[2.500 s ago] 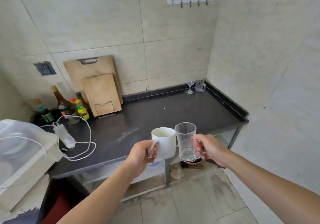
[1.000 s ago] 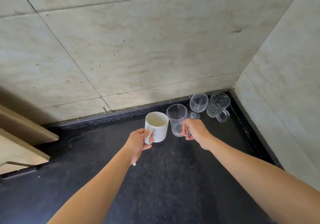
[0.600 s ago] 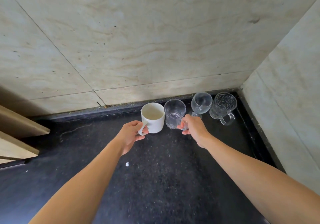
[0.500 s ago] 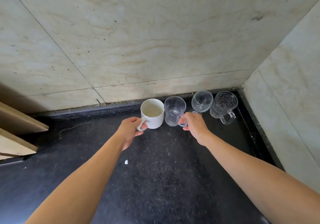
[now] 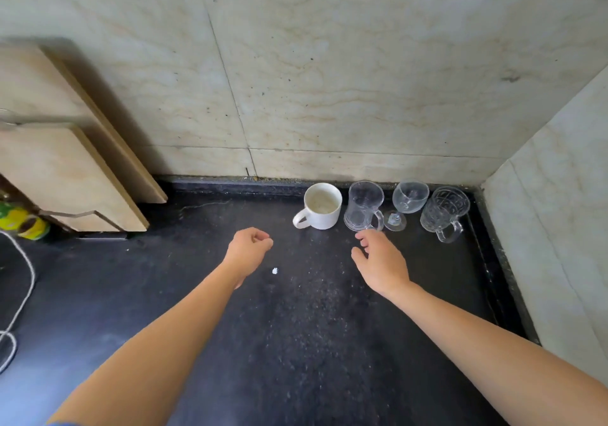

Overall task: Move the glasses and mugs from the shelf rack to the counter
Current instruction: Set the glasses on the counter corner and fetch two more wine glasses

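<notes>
Four vessels stand in a row at the back right of the black counter (image 5: 296,327): a white mug (image 5: 320,206), a plain glass mug (image 5: 363,206), a stemmed wine glass (image 5: 408,200) and a patterned glass mug (image 5: 442,213). My left hand (image 5: 248,249) hovers in front of the white mug, fingers loosely curled, holding nothing. Just short of the plain glass mug's handle, my right hand (image 5: 378,259) hangs with relaxed fingers, also empty. The shelf rack is out of view.
Two wooden cutting boards (image 5: 65,169) lean against the tiled wall at the left. A yellow-green bottle (image 5: 19,223) and a white cord (image 5: 19,300) lie at the far left. A side wall closes the counter on the right. A small white speck (image 5: 274,271) lies between my hands.
Both hands set the white mug and the plain glass mug down by the back wall, let go of the handles and drew back toward me.
</notes>
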A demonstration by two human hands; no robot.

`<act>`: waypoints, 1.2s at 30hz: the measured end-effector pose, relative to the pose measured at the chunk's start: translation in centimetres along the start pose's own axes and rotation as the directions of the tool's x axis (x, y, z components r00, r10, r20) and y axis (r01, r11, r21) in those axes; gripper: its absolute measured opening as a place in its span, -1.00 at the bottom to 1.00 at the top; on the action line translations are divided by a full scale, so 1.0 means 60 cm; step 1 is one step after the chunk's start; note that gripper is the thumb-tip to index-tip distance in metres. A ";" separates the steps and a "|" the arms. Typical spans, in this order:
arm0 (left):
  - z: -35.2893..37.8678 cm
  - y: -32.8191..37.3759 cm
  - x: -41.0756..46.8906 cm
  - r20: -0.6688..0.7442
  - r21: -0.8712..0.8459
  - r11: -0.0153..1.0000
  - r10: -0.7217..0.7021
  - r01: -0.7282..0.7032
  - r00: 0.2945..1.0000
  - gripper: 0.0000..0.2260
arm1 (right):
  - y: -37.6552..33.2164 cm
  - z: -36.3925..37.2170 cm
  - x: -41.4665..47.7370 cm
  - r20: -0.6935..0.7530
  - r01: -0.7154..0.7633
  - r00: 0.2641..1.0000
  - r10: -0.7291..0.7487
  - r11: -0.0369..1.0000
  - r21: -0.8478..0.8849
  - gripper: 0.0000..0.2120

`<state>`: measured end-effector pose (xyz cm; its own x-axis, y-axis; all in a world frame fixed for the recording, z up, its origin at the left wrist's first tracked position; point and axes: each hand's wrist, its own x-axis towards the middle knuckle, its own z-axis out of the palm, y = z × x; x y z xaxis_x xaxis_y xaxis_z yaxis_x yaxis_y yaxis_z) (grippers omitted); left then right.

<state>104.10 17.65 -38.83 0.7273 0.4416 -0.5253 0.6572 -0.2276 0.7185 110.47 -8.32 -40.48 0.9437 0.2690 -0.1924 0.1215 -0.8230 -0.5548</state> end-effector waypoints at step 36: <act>-0.520 -0.927 -1.220 -0.782 -0.100 0.801 -0.430 0.590 0.452 -0.83 | -0.880 0.575 -1.112 0.553 0.932 -0.344 -0.759 -0.203 0.301 -0.72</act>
<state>8.14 25.06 -26.10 -0.1085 0.9759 -0.1895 0.9360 0.1645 0.3113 30.47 34.44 -26.24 -0.5869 0.8087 0.0395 0.7619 0.5682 -0.3108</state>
